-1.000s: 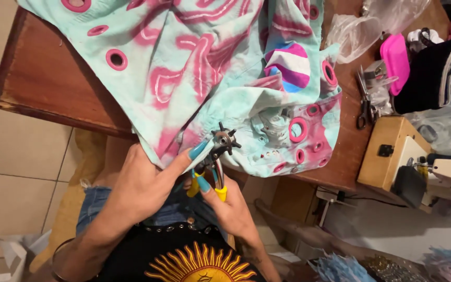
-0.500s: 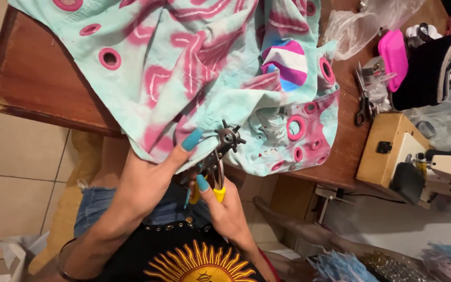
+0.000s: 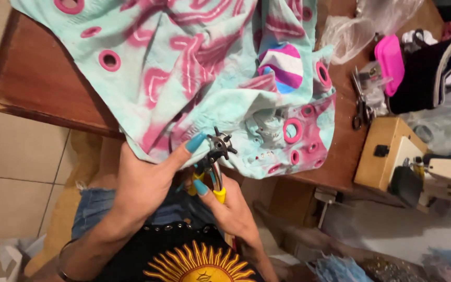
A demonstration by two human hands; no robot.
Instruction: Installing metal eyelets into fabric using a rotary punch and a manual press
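A light teal fabric (image 3: pixel 199 68) with pink swirls and pink-ringed holes lies over the wooden table (image 3: pixel 32 83) and hangs off its near edge. My left hand (image 3: pixel 144 180) pinches the hanging edge of the fabric, a teal nail pointing up beside the star-shaped head of a revolving hole punch (image 3: pixel 216 151). My right hand (image 3: pixel 230 209) grips the punch's yellow-tipped handles from below. The punch head sits at the fabric's lower hem, next to a row of small holes.
Scissors (image 3: pixel 360 107), a pink case (image 3: pixel 391 55), clear plastic bags and dark cloth lie on the table's right side. A sewing machine in a tan wooden base (image 3: pixel 387 156) stands at the right. Tiled floor shows at the left.
The view has shifted slightly. Both hands stay at the fabric's edge with the punch; the left fingers have moved closer to the punch head.
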